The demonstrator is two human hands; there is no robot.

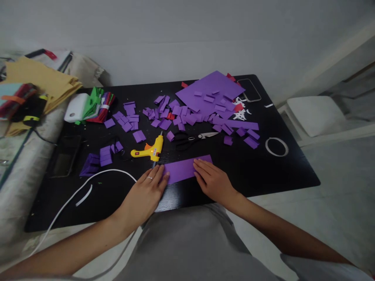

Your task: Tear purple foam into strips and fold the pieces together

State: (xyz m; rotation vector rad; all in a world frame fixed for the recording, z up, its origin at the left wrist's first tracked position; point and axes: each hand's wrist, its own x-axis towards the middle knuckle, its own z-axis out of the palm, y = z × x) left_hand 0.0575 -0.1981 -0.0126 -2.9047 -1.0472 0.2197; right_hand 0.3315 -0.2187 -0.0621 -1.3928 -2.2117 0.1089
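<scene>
A purple paper strip (180, 170) lies near the front edge of the black table. My left hand (149, 185), with a ring on one finger, rests its outstretched fingers on the strip's left end. Toward the strip's right end, my right hand (213, 181) presses on the paper with its fingers extended. Neither hand is wrapped round anything. Just beyond my left hand is a yellow glue gun (149, 150), its nozzle pointing away from me. Black-handled scissors (196, 138) lie past the strip.
Many folded purple paper pieces (164, 117) and a large purple sheet (205, 89) cover the table's back. A white cable (108, 171) curves across the left front. At right lies a tape ring (277, 146). Coloured paper bundles (98, 105) sit back left; a white stool (316, 115) stands right.
</scene>
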